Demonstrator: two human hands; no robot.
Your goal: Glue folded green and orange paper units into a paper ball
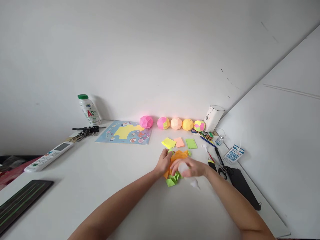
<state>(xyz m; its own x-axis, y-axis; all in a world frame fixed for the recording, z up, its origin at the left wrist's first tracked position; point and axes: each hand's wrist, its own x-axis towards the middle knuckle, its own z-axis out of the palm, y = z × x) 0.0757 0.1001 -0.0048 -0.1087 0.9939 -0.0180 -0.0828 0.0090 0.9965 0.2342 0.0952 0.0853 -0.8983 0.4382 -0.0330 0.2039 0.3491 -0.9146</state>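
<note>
My left hand (163, 162) is closed, its thumb and fingertips pinching a small green folded paper piece (171, 151). Over the papers, my right hand (193, 167) curls around a whitish translucent bottle (183, 167), blurred by motion. Orange folded paper pieces (180, 154) lie beyond and between the hands, partly covered by them. Closer to me is a cluster of green folded papers (172, 181). A small white pointed cap or nozzle (195, 183) rests on the table just below my right hand.
Sticky-note pads, yellow (168, 143), pink (179, 142) and green (191, 143), lie ahead. Several faceted paper balls (176, 123) line the wall. Scissors (222, 173) and a black pouch (243, 186) are right. A remote (48, 156), keys (87, 132) and bottle (89, 110) stand left.
</note>
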